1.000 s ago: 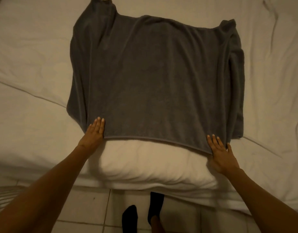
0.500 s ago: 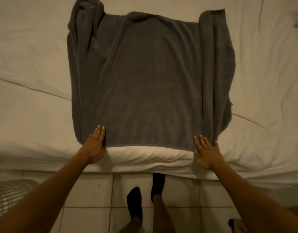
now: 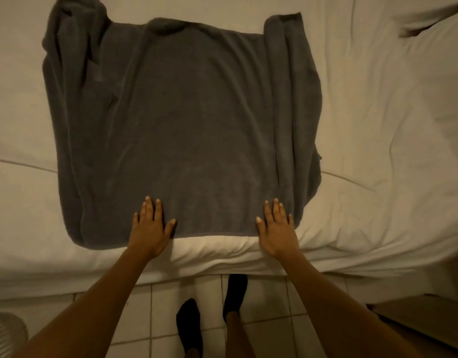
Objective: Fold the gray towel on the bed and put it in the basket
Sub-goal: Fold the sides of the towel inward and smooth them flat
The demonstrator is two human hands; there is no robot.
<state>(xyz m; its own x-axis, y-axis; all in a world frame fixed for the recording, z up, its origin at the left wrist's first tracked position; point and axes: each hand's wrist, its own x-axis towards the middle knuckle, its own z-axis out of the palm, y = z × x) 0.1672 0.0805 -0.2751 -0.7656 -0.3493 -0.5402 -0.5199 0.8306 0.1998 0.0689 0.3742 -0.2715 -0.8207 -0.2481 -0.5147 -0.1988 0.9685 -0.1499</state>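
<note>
A: Towel (image 3: 181, 130) first: where does it lie?

B: Spread over the bed (image 3: 390, 125), near the edge where the person stands. The middle is fairly smooth, but both side borders are bunched into long ridges, and the far left corner is rumpled up toward the top of the view.

A: And the hands?

B: Both lie flat, palms down, on the near hem. The left hand (image 3: 150, 228) sits left of centre, the right hand (image 3: 277, 229) close to the right ridge. Fingers are extended and nearly together, thumbs out. Neither grip is closed on anything; they press on the cloth and pinch none of it.

A: Why flat like that?

B: My guess is that they are pinning and smoothing the hem, so the cloth lies square before a fold. Open palms spread the nap without dragging up a crease.

A: How far along, then?

B: Early, I would judge. No clear fold is made yet.

A: The basket?

B: A pale ribbed object (image 3: 6, 332) shows on the tiled floor (image 3: 210, 293) at the lower left; I cannot tell whether it is the basket.
</note>
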